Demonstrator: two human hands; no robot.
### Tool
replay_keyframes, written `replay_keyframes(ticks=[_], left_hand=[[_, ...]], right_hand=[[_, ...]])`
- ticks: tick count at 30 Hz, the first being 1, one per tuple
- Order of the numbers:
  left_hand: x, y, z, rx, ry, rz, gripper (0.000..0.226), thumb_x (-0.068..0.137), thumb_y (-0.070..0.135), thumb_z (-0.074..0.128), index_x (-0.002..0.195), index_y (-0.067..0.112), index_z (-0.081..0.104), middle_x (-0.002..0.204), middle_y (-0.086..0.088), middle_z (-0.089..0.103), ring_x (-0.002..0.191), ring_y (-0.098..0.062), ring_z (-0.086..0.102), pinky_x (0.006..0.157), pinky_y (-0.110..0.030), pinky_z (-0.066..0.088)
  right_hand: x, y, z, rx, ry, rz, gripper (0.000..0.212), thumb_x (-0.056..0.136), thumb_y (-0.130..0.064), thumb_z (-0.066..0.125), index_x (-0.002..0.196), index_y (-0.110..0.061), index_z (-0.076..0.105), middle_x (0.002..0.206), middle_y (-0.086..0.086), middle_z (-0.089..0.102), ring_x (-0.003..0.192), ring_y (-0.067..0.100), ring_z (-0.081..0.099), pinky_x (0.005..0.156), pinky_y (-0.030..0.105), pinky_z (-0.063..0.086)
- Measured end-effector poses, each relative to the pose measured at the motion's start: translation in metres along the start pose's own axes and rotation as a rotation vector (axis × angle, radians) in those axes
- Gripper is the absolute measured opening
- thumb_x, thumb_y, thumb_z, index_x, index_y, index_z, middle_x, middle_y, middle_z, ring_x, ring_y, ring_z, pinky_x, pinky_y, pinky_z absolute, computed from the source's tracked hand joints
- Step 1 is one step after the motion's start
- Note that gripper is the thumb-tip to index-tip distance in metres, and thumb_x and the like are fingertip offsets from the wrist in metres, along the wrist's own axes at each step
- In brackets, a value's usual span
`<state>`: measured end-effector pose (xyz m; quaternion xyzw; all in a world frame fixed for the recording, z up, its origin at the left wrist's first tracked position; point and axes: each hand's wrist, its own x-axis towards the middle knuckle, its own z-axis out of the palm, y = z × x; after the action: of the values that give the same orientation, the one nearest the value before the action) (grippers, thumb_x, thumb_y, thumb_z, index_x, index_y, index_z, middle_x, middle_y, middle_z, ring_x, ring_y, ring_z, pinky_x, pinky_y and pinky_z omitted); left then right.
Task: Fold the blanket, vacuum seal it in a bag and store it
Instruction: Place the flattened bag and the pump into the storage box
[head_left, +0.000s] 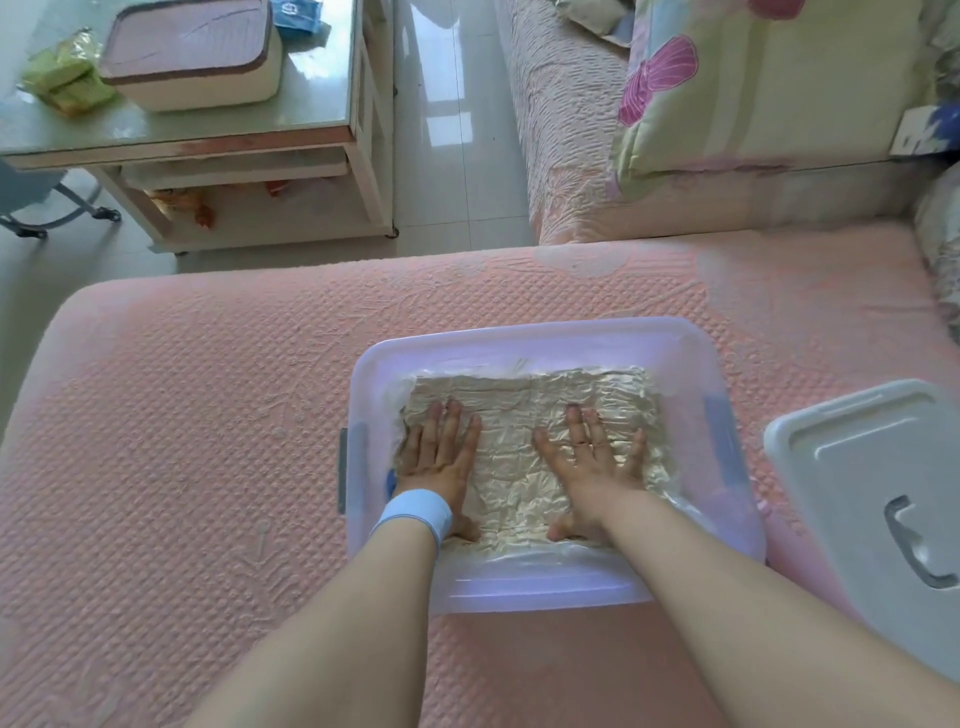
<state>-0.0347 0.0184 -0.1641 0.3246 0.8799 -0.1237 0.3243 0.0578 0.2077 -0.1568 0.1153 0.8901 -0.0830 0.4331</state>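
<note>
A clear plastic storage box (540, 340) stands on the pink quilted bed cover. Inside it lies the cream blanket (524, 410), flattened and wrinkled in its vacuum bag, filling the box floor. My left hand (441, 454) presses flat on the bag's left part, fingers straight, a light blue band on the wrist. My right hand (592, 462) presses flat on the right part with fingers spread. Neither hand grips anything.
The box's white lid (852, 499) with a grey handle lies on the bed to the right of the box. A floral quilt (769, 88) sits at the back right. A side table (197, 135) with a case and packets stands at the back left.
</note>
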Motion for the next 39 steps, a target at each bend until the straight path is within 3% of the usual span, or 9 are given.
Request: replay_keyframes(ticks=[6,10,13,17,24,28,33,36,39], left_hand=[[-0.004,0.004,-0.001,-0.017,0.013,-0.006,0.143,0.061,0.061,0.079,0.147,0.026,-0.030,0.143,-0.003,-0.050,0.133,-0.027,-0.045,0.115,-0.045,-0.017],[-0.015,0.018,-0.031,-0.089,0.053,-0.087,0.124,0.063,0.065,0.072,0.153,0.030,-0.006,0.159,-0.004,-0.021,0.146,-0.029,-0.022,0.119,-0.045,-0.006],[-0.013,0.038,-0.047,-0.038,0.215,0.035,0.116,0.064,0.069,0.070,0.151,0.035,0.002,0.159,-0.003,-0.008,0.147,-0.030,-0.010,0.120,-0.046,-0.003],[0.012,0.067,-0.051,0.143,0.156,0.272,0.132,0.063,0.070,0.073,0.152,0.029,-0.016,0.157,-0.005,-0.030,0.143,-0.029,-0.029,0.119,-0.046,-0.012],[0.045,0.067,-0.020,0.121,0.037,0.292,0.155,0.046,0.077,0.075,0.138,0.032,-0.041,0.144,0.000,-0.051,0.129,-0.025,-0.051,0.113,-0.053,-0.021],[0.055,0.064,-0.012,0.036,0.019,0.312,0.155,0.045,0.075,0.076,0.139,0.035,-0.041,0.142,0.003,-0.054,0.126,-0.021,-0.054,0.109,-0.050,-0.029],[0.068,0.064,-0.007,0.006,0.046,0.328,0.157,0.043,0.074,0.078,0.141,0.035,-0.038,0.143,0.003,-0.052,0.128,-0.022,-0.053,0.100,-0.044,-0.038],[0.068,0.065,-0.005,0.002,0.070,0.335,0.158,0.041,0.075,0.077,0.140,0.035,-0.039,0.143,0.003,-0.052,0.128,-0.021,-0.052,0.101,-0.044,-0.038],[0.067,0.065,-0.005,0.029,0.078,0.324,0.158,0.041,0.077,0.076,0.137,0.036,-0.042,0.142,0.003,-0.054,0.127,-0.022,-0.053,0.105,-0.048,-0.033]], right_hand=[[-0.006,0.000,0.000,0.007,-0.003,-0.036,0.122,0.080,-0.058,0.073,0.150,-0.046,-0.027,0.147,0.006,-0.052,0.138,0.030,-0.046,0.102,0.079,-0.018],[-0.028,0.023,-0.032,-0.044,0.011,-0.089,0.113,0.080,-0.026,0.075,0.157,-0.043,-0.006,0.161,0.005,-0.034,0.149,0.025,-0.029,0.115,0.069,-0.002],[-0.045,0.043,-0.040,-0.150,0.118,0.017,0.129,0.077,-0.043,0.082,0.157,-0.029,-0.019,0.161,0.015,-0.032,0.150,0.034,-0.026,0.120,0.055,-0.007],[-0.040,0.048,-0.027,-0.200,0.110,0.062,0.139,0.073,-0.060,0.079,0.156,-0.018,-0.024,0.159,0.018,-0.034,0.148,0.036,-0.029,0.121,0.052,-0.012],[-0.013,0.059,-0.014,-0.144,0.087,0.054,0.145,0.069,-0.058,0.083,0.152,-0.024,-0.031,0.152,0.018,-0.045,0.142,0.037,-0.040,0.118,0.055,-0.018],[0.002,0.063,-0.007,-0.120,0.079,0.050,0.148,0.068,-0.059,0.083,0.137,-0.028,-0.044,0.132,0.015,-0.060,0.119,0.034,-0.057,0.104,0.053,-0.031],[0.019,0.063,-0.006,-0.092,0.044,0.088,0.150,0.066,-0.059,0.084,0.136,-0.029,-0.046,0.120,0.013,-0.066,0.113,0.032,-0.060,0.089,0.048,-0.040],[0.023,0.061,-0.004,-0.098,0.052,0.090,0.152,0.064,-0.060,0.084,0.139,-0.031,-0.044,0.122,0.013,-0.066,0.113,0.032,-0.060,0.092,0.049,-0.038],[0.022,0.063,-0.004,-0.112,0.069,0.101,0.152,0.064,-0.060,0.085,0.147,-0.030,-0.039,0.128,0.014,-0.062,0.121,0.033,-0.056,0.105,0.052,-0.030]])
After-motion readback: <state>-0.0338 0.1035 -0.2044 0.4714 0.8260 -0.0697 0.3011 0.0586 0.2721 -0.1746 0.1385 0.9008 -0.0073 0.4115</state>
